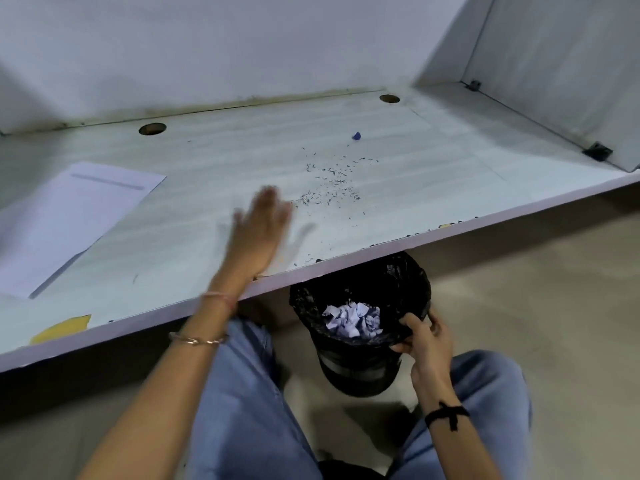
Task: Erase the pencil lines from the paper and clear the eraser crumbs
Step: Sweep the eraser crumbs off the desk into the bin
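Observation:
Dark eraser crumbs (334, 183) lie scattered over the middle of the pale desk (433, 161), with a few more near its front edge. My left hand (261, 226) is flat and blurred with motion over the desk, just left of the crumbs, fingers straight. My right hand (424, 336) grips the rim of a black bin (360, 327) held under the desk's front edge; the bin has a black liner and crumpled paper inside. A white sheet of paper (65, 223) lies at the desk's left. A small blue eraser (356, 135) sits behind the crumbs.
Two round cable holes (152, 128) (389, 98) sit near the back wall. A side panel (561, 64) closes the desk on the right. A yellow scrap (62, 329) lies at the front left edge. My legs in blue jeans (242, 393) are below the desk.

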Tool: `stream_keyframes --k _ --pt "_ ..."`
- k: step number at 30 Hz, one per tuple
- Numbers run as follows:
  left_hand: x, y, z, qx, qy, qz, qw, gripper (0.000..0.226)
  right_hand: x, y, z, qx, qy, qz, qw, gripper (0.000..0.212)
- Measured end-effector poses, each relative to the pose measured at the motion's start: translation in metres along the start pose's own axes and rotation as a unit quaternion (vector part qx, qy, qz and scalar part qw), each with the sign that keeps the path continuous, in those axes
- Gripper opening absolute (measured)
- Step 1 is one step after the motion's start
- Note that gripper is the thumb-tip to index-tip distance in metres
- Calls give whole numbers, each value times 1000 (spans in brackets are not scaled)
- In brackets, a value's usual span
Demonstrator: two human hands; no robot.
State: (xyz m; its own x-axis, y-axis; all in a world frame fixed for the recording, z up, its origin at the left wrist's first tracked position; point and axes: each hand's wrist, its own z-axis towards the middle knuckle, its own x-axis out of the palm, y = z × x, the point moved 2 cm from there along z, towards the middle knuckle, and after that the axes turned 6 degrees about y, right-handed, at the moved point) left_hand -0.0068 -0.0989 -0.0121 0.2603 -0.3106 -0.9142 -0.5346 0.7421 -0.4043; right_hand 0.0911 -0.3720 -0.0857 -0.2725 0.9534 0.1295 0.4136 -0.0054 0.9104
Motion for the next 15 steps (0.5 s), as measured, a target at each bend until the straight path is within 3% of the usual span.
stream_keyframes --k 2,4,7,13,15 --pt "-6 59 2 -102 2 108 989 57 0 3 -1 -5 -1 -6 1000 51" --pt "-4 80 2 -144 -3 118 982 67 0 6 -4 -12 -1 -14 1000 52" --pt "11 31 17 -63 -9 50 997 76 -1 7 -3 -24 -1 -30 999 49" --pt "61 -100 2 84 119 41 988 79 -1 7 -3 -35 -9 -42 998 46" --pt "60 -121 -11 144 167 -20 975 77 -2 9 -3 -36 -9 -46 998 46"
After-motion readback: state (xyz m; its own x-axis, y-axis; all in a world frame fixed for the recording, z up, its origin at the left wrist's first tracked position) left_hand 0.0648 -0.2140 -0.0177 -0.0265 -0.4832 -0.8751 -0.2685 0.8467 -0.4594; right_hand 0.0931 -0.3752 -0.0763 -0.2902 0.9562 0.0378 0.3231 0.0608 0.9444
